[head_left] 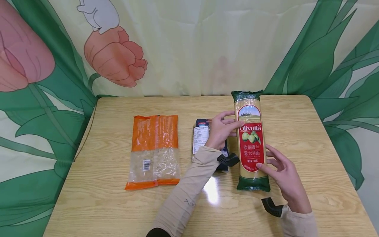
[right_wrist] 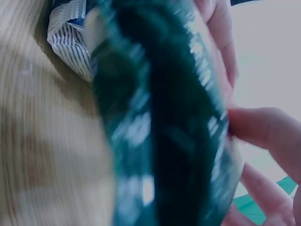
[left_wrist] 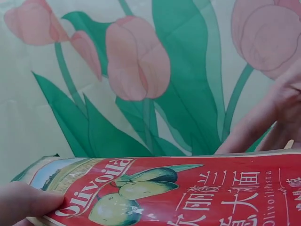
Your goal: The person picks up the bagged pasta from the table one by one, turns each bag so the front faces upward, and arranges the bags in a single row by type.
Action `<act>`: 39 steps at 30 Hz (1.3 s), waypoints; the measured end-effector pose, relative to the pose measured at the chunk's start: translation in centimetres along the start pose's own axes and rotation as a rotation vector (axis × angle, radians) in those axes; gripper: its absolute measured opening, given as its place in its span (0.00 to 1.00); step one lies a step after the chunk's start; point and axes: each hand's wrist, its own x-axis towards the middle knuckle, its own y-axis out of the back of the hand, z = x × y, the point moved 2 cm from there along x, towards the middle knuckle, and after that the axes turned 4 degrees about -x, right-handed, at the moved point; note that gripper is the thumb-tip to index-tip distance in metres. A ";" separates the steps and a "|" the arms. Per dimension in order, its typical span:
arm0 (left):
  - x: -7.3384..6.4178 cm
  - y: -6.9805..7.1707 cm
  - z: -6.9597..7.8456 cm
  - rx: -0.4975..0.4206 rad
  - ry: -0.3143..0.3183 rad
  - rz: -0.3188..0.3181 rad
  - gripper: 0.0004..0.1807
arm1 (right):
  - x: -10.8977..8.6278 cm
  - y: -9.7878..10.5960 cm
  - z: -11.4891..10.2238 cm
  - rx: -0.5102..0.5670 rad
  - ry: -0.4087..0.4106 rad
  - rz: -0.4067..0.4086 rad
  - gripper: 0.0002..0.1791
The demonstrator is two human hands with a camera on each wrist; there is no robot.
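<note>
A long packet of spaghetti (head_left: 250,113) with a red label and dark green ends stands out above the table's right half. My left hand (head_left: 220,131) grips its upper left edge, thumb on the front. At the lower right edge my right hand (head_left: 284,174) holds it, with the thumb on the front and the fingers behind. In the left wrist view the packet (left_wrist: 160,197) shows its olive picture. Its green end (right_wrist: 136,117) fills the middle of the right wrist view, blurred. Behind my left hand lies a dark blue packet (head_left: 200,140) with a white label, partly hidden.
An orange and clear bag (head_left: 155,144) with a barcode lies flat on the left of the wooden table (head_left: 103,171). A curtain (head_left: 189,49) printed with tulips and leaves hangs behind the table's back edge.
</note>
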 end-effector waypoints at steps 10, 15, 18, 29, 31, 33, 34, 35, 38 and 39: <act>0.1 -0.3 -0.7 0.046 0.041 0.001 0.21 | 0.3 0.8 0.1 -0.132 -0.020 0.007 0.37; 0.4 -0.8 -1.1 0.042 0.050 -0.005 0.22 | 0.5 1.3 0.2 -0.196 -0.043 0.028 0.38; 0.6 -1.0 -1.4 0.021 0.063 -0.010 0.22 | 0.7 1.5 0.4 -0.219 -0.058 0.035 0.38; 0.9 -1.9 -3.0 0.046 0.087 0.003 0.23 | 1.0 1.8 1.8 -0.246 -0.096 0.052 0.39; 0.9 -2.1 -3.2 0.057 0.085 0.008 0.23 | 1.1 1.7 2.1 -0.259 -0.105 0.057 0.39; 1.0 -2.3 -3.4 0.066 0.082 0.017 0.23 | 1.1 1.6 2.3 -0.272 -0.121 0.054 0.39; 1.1 -2.4 -3.5 0.072 0.082 0.019 0.23 | 1.1 1.6 2.4 -0.277 -0.127 0.051 0.39; 1.1 -2.5 -3.7 0.079 0.084 0.027 0.23 | 1.2 1.6 2.5 -0.281 -0.133 0.046 0.39; 1.4 -2.7 -4.0 0.091 0.080 0.051 0.23 | 1.3 1.6 2.7 -0.299 -0.143 0.024 0.39; 1.5 -2.8 -4.2 0.097 0.078 0.057 0.23 | 1.3 1.7 2.8 -0.302 -0.142 0.017 0.39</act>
